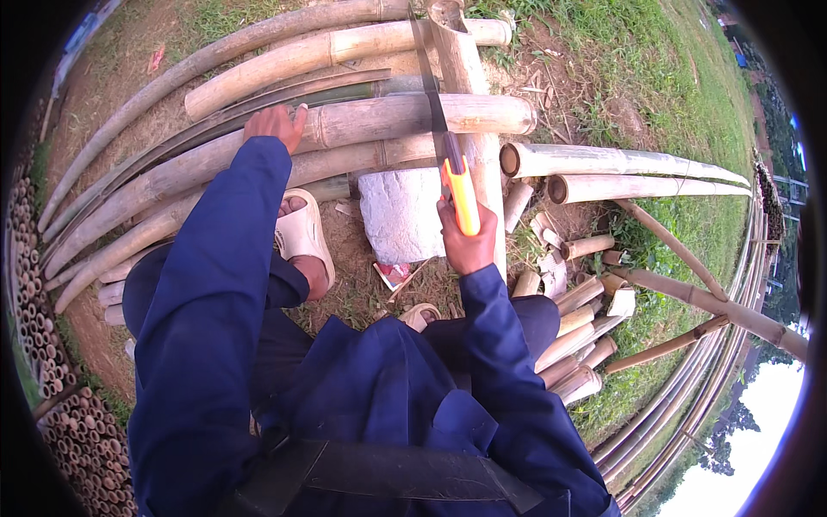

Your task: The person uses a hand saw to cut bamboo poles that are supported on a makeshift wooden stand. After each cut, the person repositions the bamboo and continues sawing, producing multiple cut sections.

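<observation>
A thick bamboo pole [370, 121] lies crosswise in front of me, its cut end toward the right. My left hand [276, 127] grips it from above, thumb sticking out to the right. In my right hand [472, 241] is the orange and yellow handle of a handsaw [463, 196]. The saw's dark blade points away from me and crosses the pole a little short of its right end; the blade is partly blurred. How deep the blade sits in the bamboo cannot be made out. An upright-running bamboo log [461, 60] passes beneath the pole near the blade.
More bamboo poles [345, 47] lie on both sides of the held one. A whitish block [401, 215] sits between my sandalled feet. Short bamboo offcuts [573, 340] are heaped at right, near two long poles [620, 162] and a bamboo frame [689, 293]. Stacked bamboo pieces [82, 431] fill the lower left.
</observation>
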### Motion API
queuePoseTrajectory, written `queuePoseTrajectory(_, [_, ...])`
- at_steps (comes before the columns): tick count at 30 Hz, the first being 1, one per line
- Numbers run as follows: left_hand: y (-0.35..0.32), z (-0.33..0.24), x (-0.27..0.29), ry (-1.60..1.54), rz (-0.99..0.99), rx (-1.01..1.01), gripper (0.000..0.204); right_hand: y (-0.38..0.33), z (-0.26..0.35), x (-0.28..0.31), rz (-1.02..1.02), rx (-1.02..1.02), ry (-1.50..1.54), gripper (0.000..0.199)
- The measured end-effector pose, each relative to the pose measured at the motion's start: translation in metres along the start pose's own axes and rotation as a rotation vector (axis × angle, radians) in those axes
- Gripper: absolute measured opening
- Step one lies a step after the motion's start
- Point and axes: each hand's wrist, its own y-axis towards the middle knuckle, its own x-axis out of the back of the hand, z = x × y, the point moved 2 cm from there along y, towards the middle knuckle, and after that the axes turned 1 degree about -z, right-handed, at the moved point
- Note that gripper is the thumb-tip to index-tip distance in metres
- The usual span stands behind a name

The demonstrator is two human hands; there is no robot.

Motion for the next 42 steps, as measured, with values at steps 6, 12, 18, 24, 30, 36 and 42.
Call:
queuePoseTrajectory(6, [-0.005,0.02,0.005,-0.043,-0.04,-0.002,0.059,-0.079,0.008,0.025,0.037,-0.042,-0.013,0.016])
queuePoseTrajectory(12, [-0.007,0.006,0.003,0.005,0.066,0.04,0.06,-0.124,0.0,0.051,0.005,-0.107,-0.093,0.026])
queuePoseTrajectory(18, [-0.01,0.007,-0.002,-0.017,0.029,0.021,0.058,-0.023,-0.001,0.005,0.046,0.058,-0.028,0.019])
queuePoseTrajectory(24, [-0.01,0.01,0.006,0.038,0.08,0.048,0.059,-0.166,0.004,0.06,0.005,-0.058,-0.07,0.031])
queuePoseTrajectory(30, [0.003,0.002,-0.001,-0.009,0.068,0.052,0.061,-0.023,0.009,0.016,0.011,-0.007,-0.075,0.015])
queuePoseTrajectory(36, [-0.003,0.019,-0.004,0.0,0.062,0.041,0.066,-0.08,0.004,0.019,-0.006,0.032,-0.036,0.017])
queuePoseTrajectory(42, [-0.001,0.004,0.002,0.039,0.089,0.06,0.062,-0.146,-0.006,0.058,-0.011,0.035,-0.105,0.023])
